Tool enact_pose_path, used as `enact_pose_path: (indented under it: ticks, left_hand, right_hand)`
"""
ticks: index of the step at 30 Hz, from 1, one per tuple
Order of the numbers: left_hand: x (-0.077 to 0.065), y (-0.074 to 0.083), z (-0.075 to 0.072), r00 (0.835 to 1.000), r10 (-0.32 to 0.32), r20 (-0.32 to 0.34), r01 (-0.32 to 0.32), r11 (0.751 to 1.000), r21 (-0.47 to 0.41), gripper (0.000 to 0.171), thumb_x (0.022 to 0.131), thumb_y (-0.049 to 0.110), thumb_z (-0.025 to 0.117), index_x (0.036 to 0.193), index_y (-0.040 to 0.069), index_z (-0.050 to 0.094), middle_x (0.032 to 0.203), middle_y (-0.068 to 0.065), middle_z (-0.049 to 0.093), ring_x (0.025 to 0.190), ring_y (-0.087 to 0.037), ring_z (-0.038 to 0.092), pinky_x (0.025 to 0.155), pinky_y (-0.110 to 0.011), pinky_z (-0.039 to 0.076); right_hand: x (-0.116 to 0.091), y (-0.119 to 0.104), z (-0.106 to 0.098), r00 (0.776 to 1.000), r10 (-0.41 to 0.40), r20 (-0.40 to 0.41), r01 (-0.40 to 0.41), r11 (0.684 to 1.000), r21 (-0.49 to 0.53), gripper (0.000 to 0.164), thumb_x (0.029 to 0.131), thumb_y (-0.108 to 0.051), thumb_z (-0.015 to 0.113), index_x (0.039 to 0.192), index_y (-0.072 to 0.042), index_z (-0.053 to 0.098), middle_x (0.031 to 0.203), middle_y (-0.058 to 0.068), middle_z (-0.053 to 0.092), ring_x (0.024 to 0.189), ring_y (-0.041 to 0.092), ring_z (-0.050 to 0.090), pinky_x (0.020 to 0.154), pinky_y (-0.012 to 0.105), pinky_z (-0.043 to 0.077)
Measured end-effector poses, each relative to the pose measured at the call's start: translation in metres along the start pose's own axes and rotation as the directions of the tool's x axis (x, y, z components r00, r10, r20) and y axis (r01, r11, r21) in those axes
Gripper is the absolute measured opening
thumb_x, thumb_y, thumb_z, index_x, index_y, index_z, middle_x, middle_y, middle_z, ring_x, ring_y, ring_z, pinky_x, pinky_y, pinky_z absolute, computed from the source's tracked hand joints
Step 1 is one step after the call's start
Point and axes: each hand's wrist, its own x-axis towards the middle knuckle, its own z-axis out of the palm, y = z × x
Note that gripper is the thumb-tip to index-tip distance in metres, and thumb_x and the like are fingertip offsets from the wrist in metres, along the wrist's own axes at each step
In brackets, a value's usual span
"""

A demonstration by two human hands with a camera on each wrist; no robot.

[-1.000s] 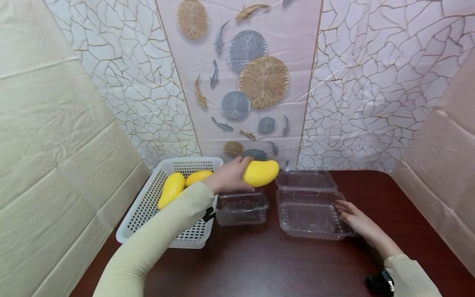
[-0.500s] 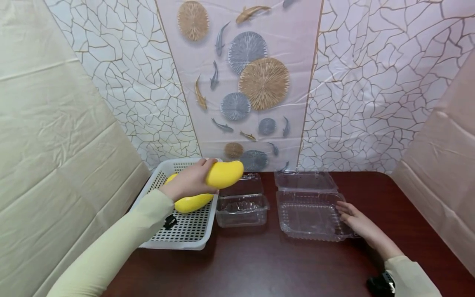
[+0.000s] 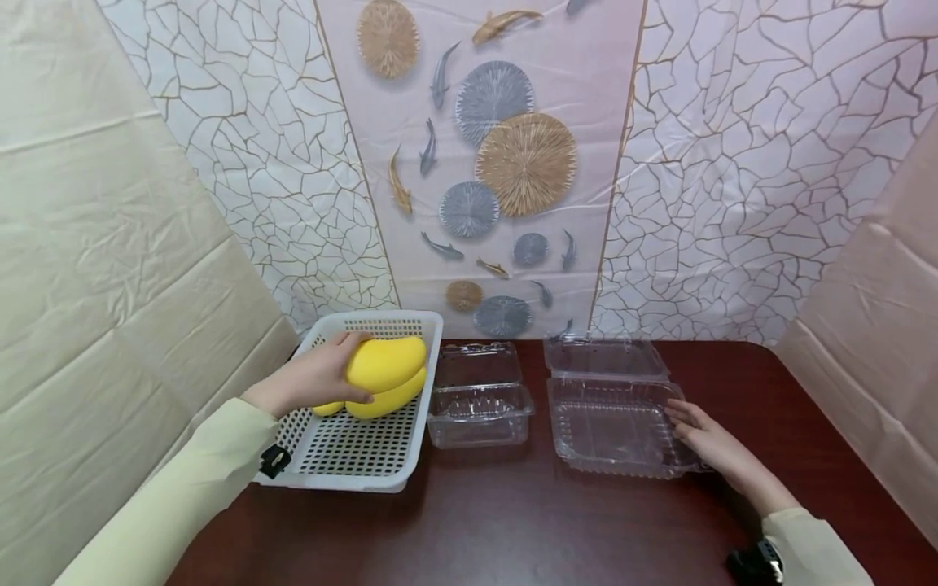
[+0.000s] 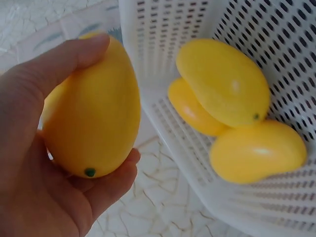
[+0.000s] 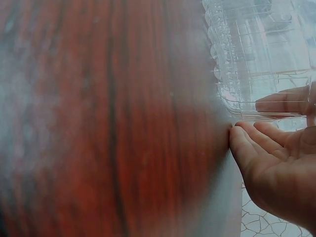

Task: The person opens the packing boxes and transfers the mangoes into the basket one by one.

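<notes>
My left hand (image 3: 322,370) grips a yellow mango (image 3: 387,364) above the white perforated basket (image 3: 410,468), thumb over its top and fingers curled beneath in the left wrist view. Three more yellow mangoes, one of them this mango (image 4: 224,81), lie together inside the basket. On the right, my right hand (image 3: 707,443) pinches the side wall of a large clear plastic clamshell container (image 3: 611,431), whose lid is folded back. The right wrist view has one digit behind the clear plastic and the others outside its corner (image 5: 237,106).
Between the basket and the large container stands a smaller clear clamshell container (image 3: 479,427), its lid raised at the back. All rest on a dark red-brown wooden table (image 3: 506,521). Patterned cloth walls (image 3: 528,268) enclose the back and sides.
My left hand has carried the mango leftward and down, from above the smaller container to over the basket. My right hand has stayed at the large container.
</notes>
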Motion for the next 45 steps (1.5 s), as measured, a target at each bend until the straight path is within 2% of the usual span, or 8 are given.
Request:
enact_pose_path:
  ticks: [3,6,12,21,27,29,36,45]
  left_hand:
    - [-0.009,-0.009,0.001,1.000,0.016,0.024,-0.017,1.000,0.009,0.092,0.073,0.037,0.089,0.146,0.008,0.043,0.125,-0.014,0.056,0.097,-0.023,0.059,0.083,-0.045,0.050]
    - [-0.016,-0.016,0.003,0.996,0.041,0.076,-0.043,0.999,0.020,0.092,0.071,0.039,0.090,0.145,0.008,0.045,0.124,-0.012,0.058,0.098,-0.022,0.057,0.083,-0.045,0.048]
    - [-0.024,-0.023,0.013,0.982,0.033,0.186,-0.031,0.999,-0.011,0.093,0.070,0.039,0.091,0.145,0.009,0.046,0.125,-0.007,0.059,0.103,-0.022,0.054,0.088,-0.046,0.046]
    - [-0.025,-0.025,0.032,0.946,-0.065,0.319,0.084,0.995,-0.046,0.095,0.069,0.033,0.093,0.149,0.014,0.046,0.144,-0.007,0.052,0.123,-0.028,0.051,0.102,-0.053,0.042]
    - [-0.027,-0.029,0.040,0.928,-0.053,0.370,0.082,0.995,-0.064,0.096,0.070,0.030,0.092,0.150,0.010,0.043,0.146,-0.009,0.050,0.131,-0.031,0.048,0.107,-0.055,0.038]
    - [-0.027,-0.030,0.043,0.923,-0.065,0.380,0.101,0.992,-0.075,0.097,0.070,0.030,0.092,0.151,0.011,0.043,0.147,-0.008,0.049,0.132,-0.030,0.047,0.108,-0.055,0.037]
    - [-0.030,-0.039,0.051,0.915,-0.081,0.394,0.124,0.989,-0.086,0.095,0.071,0.026,0.092,0.151,0.010,0.042,0.147,-0.010,0.050,0.131,-0.033,0.048,0.106,-0.058,0.038]
    - [-0.029,-0.048,0.060,0.910,-0.108,0.399,0.158,0.983,-0.094,0.090,0.070,0.016,0.093,0.147,0.016,0.045,0.138,-0.005,0.053,0.119,-0.026,0.051,0.103,-0.054,0.040]
  right_hand:
    - [-0.001,0.001,0.001,1.000,0.002,0.004,-0.002,1.000,-0.002,0.058,0.106,-0.006,0.033,0.153,0.016,0.008,0.152,0.043,0.017,0.136,0.058,0.028,0.107,0.066,0.033]
    - [-0.001,0.002,0.001,1.000,-0.001,0.006,0.001,1.000,-0.005,0.058,0.106,-0.006,0.033,0.153,0.016,0.008,0.152,0.043,0.018,0.136,0.058,0.029,0.107,0.066,0.033]
    - [-0.002,0.004,0.001,1.000,-0.012,-0.001,0.012,1.000,-0.006,0.057,0.106,-0.006,0.034,0.153,0.016,0.009,0.152,0.043,0.018,0.136,0.058,0.029,0.106,0.066,0.033]
    - [-0.001,0.003,0.001,1.000,-0.009,-0.003,0.009,1.000,-0.008,0.058,0.106,-0.006,0.034,0.153,0.016,0.009,0.152,0.043,0.018,0.136,0.058,0.028,0.107,0.067,0.033]
    - [-0.001,0.002,0.000,1.000,-0.018,-0.007,0.018,1.000,-0.005,0.058,0.105,-0.006,0.035,0.152,0.016,0.010,0.152,0.043,0.019,0.137,0.058,0.028,0.107,0.067,0.032]
    - [0.000,0.003,0.000,1.000,-0.021,-0.010,0.021,1.000,-0.005,0.058,0.105,-0.005,0.036,0.152,0.017,0.011,0.152,0.043,0.019,0.137,0.058,0.027,0.107,0.067,0.032]
    - [0.002,0.004,0.000,0.999,-0.035,-0.017,0.035,0.999,0.001,0.057,0.104,-0.003,0.035,0.151,0.018,0.011,0.151,0.044,0.021,0.136,0.058,0.028,0.107,0.066,0.034]
    - [0.001,0.005,0.000,1.000,-0.017,-0.013,0.017,1.000,-0.002,0.058,0.104,-0.005,0.035,0.152,0.016,0.010,0.152,0.043,0.020,0.136,0.057,0.030,0.106,0.065,0.035]
